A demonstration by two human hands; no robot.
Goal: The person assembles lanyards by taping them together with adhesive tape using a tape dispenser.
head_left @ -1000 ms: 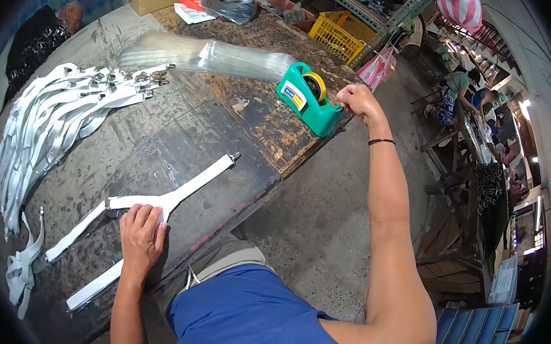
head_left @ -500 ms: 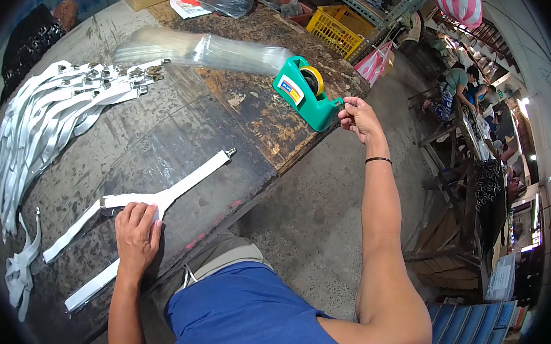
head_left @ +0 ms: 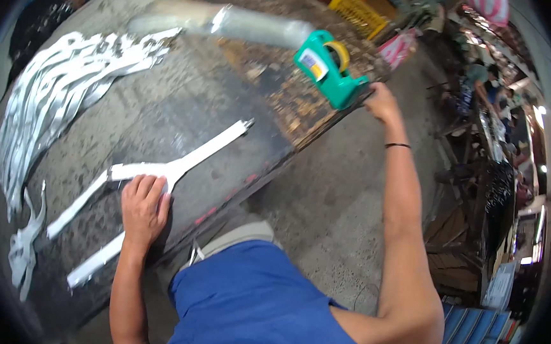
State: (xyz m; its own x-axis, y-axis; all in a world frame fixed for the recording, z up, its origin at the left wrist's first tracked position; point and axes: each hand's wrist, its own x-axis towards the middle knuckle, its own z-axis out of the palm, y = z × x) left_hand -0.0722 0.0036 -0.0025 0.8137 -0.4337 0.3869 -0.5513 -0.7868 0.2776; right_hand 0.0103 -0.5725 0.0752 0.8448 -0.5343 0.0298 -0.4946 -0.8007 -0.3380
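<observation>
Left hand [head_left: 143, 209] fingers lie flat, pressing the white strap [head_left: 177, 166] on the tabletop [head_left: 184, 102]. Right hand [head_left: 381, 103] fingers pinch at the green dispenser [head_left: 329, 70]; tape there too small to tell.

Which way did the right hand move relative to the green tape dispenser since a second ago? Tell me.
Yes. The right hand dropped from beside the green tape dispenser's roll to its low front end, near the wooden table edge.
</observation>
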